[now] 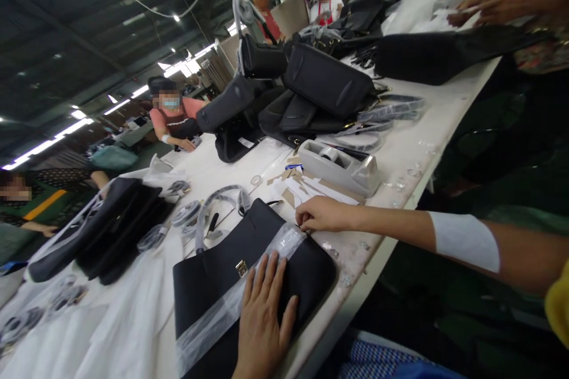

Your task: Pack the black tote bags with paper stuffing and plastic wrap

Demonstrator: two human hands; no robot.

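Note:
A black handbag (213, 284) with a gold clasp (241, 268) lies on the table in front of me. Across its front runs a strap wrapped in clear plastic (222, 308). My left hand (264, 314) rests flat on the bag and the wrapped strap, fingers stretched out. At the bag's far right edge, by the strap's end, my right hand (322, 214) is closed; its fingertips hide whatever they pinch. The bag's plastic-wrapped handle (222, 192) arches up from its far left side.
Just beyond my right hand stands a grey tape dispenser (340, 169) beside paper strips (306, 186). Black bags (329, 80) are piled farther back, with another stack (120, 225) at left. White wrapping (128, 302) covers the near left. Co-workers' hands (493, 6) work at the upper right.

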